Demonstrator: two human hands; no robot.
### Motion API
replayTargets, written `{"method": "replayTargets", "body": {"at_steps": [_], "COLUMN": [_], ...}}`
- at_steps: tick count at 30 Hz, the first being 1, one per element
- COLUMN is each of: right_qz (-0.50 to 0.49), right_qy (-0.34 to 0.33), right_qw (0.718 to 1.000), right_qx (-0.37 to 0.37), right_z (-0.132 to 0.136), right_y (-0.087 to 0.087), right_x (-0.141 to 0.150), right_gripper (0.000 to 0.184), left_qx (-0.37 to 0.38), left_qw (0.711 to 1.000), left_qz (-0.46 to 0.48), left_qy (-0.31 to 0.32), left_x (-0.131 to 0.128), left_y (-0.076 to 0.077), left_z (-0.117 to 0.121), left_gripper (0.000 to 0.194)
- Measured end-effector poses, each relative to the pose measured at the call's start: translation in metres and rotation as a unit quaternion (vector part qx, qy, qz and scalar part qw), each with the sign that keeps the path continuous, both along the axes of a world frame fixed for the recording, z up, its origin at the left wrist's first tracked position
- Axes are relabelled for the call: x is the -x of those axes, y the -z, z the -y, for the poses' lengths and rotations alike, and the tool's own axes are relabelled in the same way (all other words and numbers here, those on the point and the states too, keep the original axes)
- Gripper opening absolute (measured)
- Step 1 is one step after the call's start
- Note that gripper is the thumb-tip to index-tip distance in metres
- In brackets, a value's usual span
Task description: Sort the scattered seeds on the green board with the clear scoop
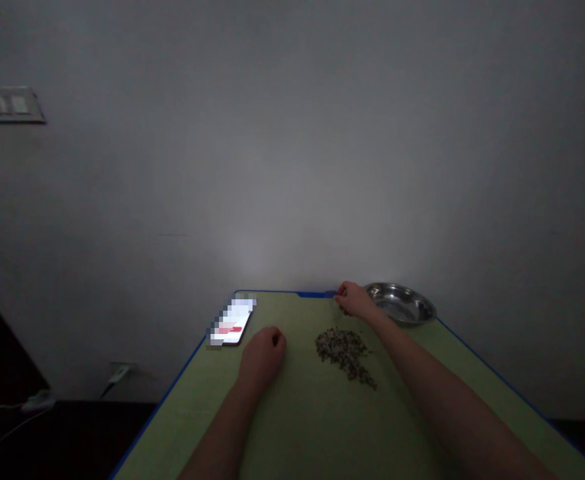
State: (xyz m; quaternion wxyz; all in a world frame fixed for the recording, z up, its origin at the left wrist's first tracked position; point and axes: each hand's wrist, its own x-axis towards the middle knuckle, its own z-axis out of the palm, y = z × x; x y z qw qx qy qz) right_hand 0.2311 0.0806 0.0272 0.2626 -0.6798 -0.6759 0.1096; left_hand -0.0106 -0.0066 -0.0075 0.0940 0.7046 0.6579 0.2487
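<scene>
Head camera view: a person's two bare arms reach over a small table (300,417) with a pale green top and a blue edge, its far side up against a grey wall (292,147). A loose pile of seed-like grains (341,348), dark and pale mixed and too small to identify, lies on the tabletop between the hands, nearer the right forearm; it is broad at the far end and trails to a narrow tail toward the near right.

The right hand (356,301) is beyond the pile, close to the far edge, its thumb and fingers bent toward one another. A small purple item (329,294) shows right at the fingertips; whether they pinch it or only sit beside it cannot be told. Just to the right of this hand stands a shallow stainless-steel bowl (405,307), at the far right corner.

The left hand (263,357) rests on the table left of the pile, fingers curled into a loose fist; its inside is hidden. Near it, at the left edge, lies a smartphone (233,323) with a lit screen. On the wall are a switch plate (10,105) and, lower down, a socket with a white plug (120,374).
</scene>
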Motion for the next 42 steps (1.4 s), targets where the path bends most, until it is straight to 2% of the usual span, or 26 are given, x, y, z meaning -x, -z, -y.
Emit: {"method": "replayTargets", "body": {"at_steps": [3, 7, 23, 28, 34, 42], "right_qz": [-0.009, -0.017, 0.025, 0.049, 0.081, 0.133], "right_qy": [0.006, 0.007, 0.009, 0.009, 0.027, 0.034], "right_qw": [1.000, 0.999, 0.999, 0.997, 0.996, 0.991], "right_qx": [0.016, 0.032, 0.044, 0.052, 0.030, 0.005], "right_z": [-0.007, -0.012, -0.012, -0.017, -0.020, -0.017], "right_y": [0.010, 0.016, 0.021, 0.023, 0.021, 0.018], "right_x": [0.002, -0.001, -0.017, -0.023, -0.026, -0.027], "right_gripper": [0.009, 0.011, 0.014, 0.023, 0.014, 0.023], "left_qx": [0.001, -0.006, 0.009, 0.009, 0.004, 0.001], "left_qw": [1.000, 1.000, 1.000, 1.000, 1.000, 1.000], "left_qz": [-0.001, 0.000, -0.008, -0.017, -0.007, -0.001], "left_qy": [0.000, 0.003, -0.001, -0.005, -0.003, 0.001], "left_x": [0.000, 0.000, -0.001, -0.001, -0.001, -0.001], "left_y": [0.000, 0.002, -0.002, -0.001, 0.001, -0.001], "left_z": [0.000, -0.001, 0.001, -0.001, -0.001, -0.001], "left_gripper": [0.024, 0.024, 0.025, 0.025, 0.025, 0.024]}}
